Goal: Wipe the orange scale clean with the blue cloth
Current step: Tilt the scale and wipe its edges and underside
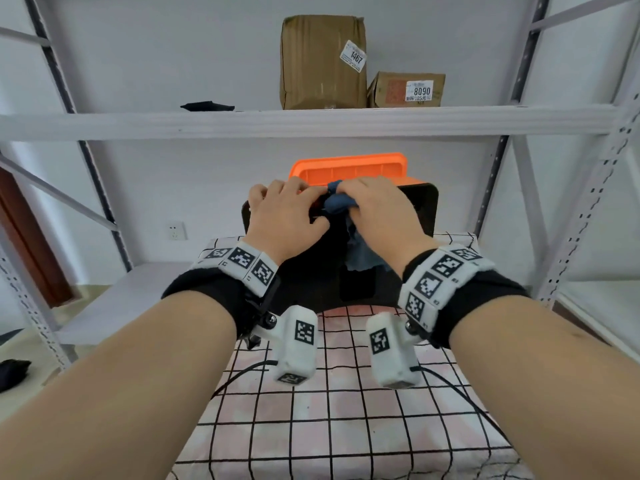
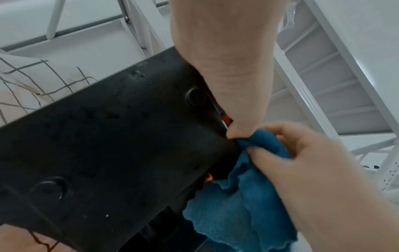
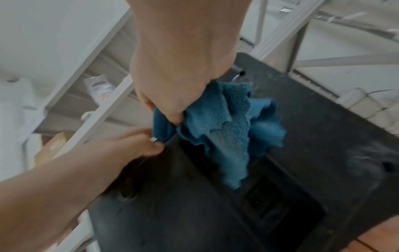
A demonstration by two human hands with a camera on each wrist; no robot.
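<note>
White walls back a grey metal shelving rack [image 1: 311,123]; two cardboard boxes [image 1: 323,62] sit on its shelf above the hands.

A table covered with a white cloth in a black grid pattern [image 1: 346,427] carries the orange scale [image 1: 346,168], tipped up with its black underside facing the camera. Behind, a grey shelf board [image 1: 311,123] bears a tall cardboard box [image 1: 322,60], a smaller box [image 1: 407,89] and a black item [image 1: 207,106].

Each forearm wears a black fabric wrist cuff [image 1: 207,289] beneath a white band of square black-and-white fiducial markers [image 1: 242,261]. White marker-tagged camera housings [image 1: 298,344] (screw-mounted) trail thin black cables [image 1: 239,375].
</note>
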